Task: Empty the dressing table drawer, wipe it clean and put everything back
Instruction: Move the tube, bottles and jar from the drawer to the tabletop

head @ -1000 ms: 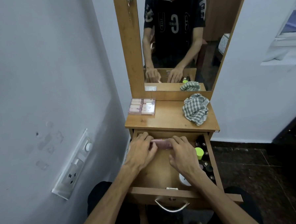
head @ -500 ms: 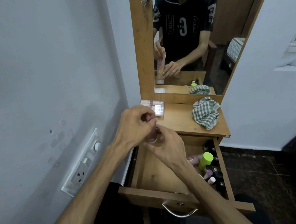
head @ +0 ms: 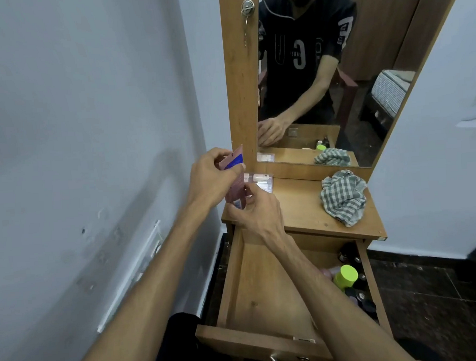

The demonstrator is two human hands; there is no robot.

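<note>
Left hand (head: 213, 179) grips the upper end of a pink tube (head: 235, 180); right hand (head: 256, 211) pinches its lower end – tube held upright above the tabletop's (head: 301, 207) left edge. Drawer (head: 264, 289) open below, bottles (head: 352, 282) along its right side. Checked cloth (head: 342, 197) lies on the tabletop – right side

The mirror (head: 333, 73) shows large letters "U" and "G", reversed, on the person's black shirt (head: 302, 55).

Pale grey walls (head: 84, 105) surround me; a white switch plate (head: 142, 265) sits low on my left, dark tiled floor (head: 436, 302) at right.
</note>
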